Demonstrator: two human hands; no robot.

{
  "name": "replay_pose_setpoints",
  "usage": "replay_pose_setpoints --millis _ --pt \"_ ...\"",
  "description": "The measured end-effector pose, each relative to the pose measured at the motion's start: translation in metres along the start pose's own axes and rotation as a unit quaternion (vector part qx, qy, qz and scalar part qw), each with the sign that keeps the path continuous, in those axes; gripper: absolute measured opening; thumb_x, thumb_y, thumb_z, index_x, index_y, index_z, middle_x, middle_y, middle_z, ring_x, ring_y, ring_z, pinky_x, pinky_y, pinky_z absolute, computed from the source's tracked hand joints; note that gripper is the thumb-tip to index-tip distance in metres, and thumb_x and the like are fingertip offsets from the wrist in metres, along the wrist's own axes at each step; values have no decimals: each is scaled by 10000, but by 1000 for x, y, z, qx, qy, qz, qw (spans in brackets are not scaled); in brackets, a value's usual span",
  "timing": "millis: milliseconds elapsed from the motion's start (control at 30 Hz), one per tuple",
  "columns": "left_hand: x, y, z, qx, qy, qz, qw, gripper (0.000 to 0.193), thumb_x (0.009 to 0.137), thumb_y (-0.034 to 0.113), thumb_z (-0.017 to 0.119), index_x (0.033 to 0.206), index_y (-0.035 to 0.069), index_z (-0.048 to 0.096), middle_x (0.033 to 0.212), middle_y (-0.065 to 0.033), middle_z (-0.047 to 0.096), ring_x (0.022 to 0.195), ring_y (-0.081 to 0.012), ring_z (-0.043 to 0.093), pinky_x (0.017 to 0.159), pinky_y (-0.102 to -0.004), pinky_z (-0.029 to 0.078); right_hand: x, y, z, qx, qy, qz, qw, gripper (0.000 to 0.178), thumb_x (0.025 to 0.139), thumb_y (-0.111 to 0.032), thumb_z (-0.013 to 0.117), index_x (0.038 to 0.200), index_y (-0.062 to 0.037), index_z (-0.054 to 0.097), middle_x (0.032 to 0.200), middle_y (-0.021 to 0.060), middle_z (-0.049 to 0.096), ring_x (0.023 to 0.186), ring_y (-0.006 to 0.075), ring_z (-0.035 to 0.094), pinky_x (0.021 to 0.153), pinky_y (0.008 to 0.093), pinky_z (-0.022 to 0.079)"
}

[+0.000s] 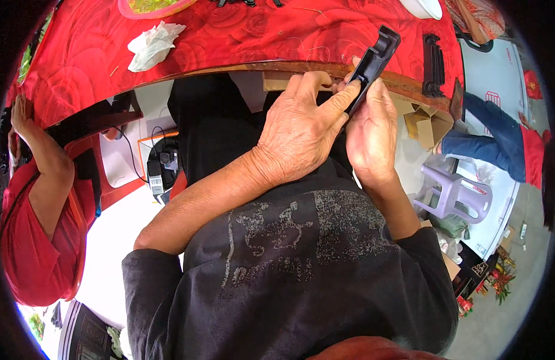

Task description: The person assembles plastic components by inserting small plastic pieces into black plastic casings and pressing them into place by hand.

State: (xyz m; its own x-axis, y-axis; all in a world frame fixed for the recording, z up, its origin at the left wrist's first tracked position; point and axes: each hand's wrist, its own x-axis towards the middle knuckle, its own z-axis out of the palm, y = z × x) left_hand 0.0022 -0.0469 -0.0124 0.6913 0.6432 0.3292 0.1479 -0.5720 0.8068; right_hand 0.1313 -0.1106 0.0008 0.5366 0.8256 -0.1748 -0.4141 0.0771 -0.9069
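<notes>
A long black plastic part (382, 48) with a hollow channel and a stepped far end is held slanting up in front of me, close to the table's near edge. My right hand (372, 132) grips it from the right side, with the thumb along its edge. My left hand (304, 123) is closed on the lower part from the left, its thumb or forefinger pressed into the channel. The lower end of the part is hidden behind the fingers. Another black part (433, 66), with notched edges, lies on the red cloth to the right.
A red rose-patterned tablecloth (247, 36) covers the table. On it are a crumpled white tissue (154, 47), a pink-rimmed bowl (163, 12) and a white bowl (424, 7). A lilac stool (454, 195) stands at right. People sit at left (43, 234) and right (493, 141).
</notes>
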Motion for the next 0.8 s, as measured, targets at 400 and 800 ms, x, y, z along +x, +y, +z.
replay_pose_setpoints --millis 400,800 --pt "4 4 2 45 -9 15 999 522 839 137 648 1346 85 535 1112 -164 515 966 -326 522 856 -413 466 -3 -1 6 -7 36 0 999 241 1038 -259 463 1078 -43 563 987 9 583 907 99 525 857 284 442" --pt "1 5 1 37 -27 13 999 517 838 160 657 1336 76 546 1095 -162 543 952 -321 533 862 -414 462 -1 -4 0 -18 3 -6 1000 420 1044 -277 421 1304 45 496 1039 84 581 972 173 555 927 326 447"
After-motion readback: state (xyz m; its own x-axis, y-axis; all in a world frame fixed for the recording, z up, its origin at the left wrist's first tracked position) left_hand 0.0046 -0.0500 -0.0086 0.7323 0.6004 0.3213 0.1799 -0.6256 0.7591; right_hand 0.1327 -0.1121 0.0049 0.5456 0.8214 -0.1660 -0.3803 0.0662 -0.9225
